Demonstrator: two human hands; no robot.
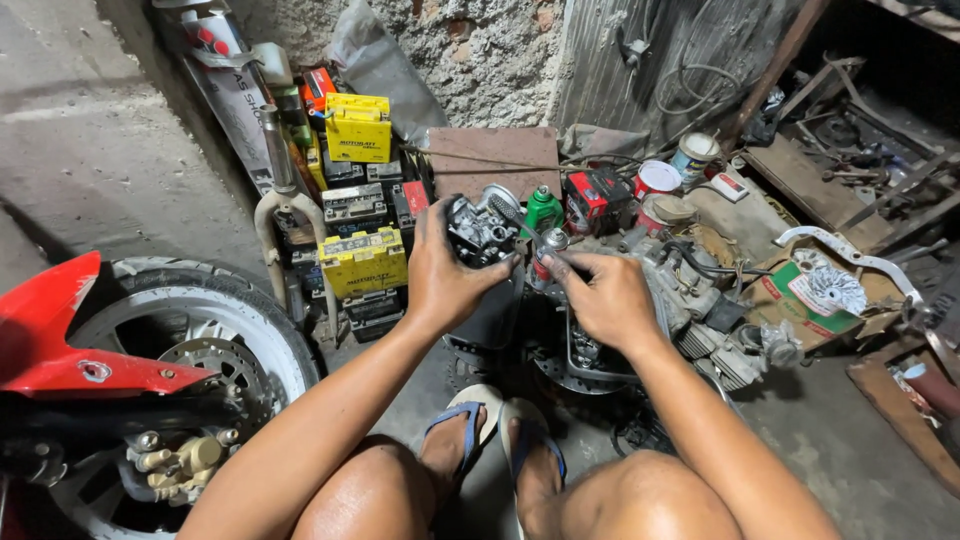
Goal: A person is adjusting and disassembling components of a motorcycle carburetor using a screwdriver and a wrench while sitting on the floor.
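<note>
Free room: bare concrete floor upper left, plus a strip lower right w/ nothing on it. Blocked: motorcycle wheel at left edge, battery stack upper center-left, engine and cans right of center, cardboard box far right. Gap btwn knees is narrow, filled by feet in sandals.

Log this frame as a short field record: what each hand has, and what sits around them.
left hand: grips a small dark metal carburettor
right hand: pinches a thin tool with a silver tip against the carburettor
left of hands: stacked yellow and black box batteries, red-fendered motorcycle wheel
right of hands: grey metal engine block
posture: crouched, feet in blue-strapped sandals
</note>
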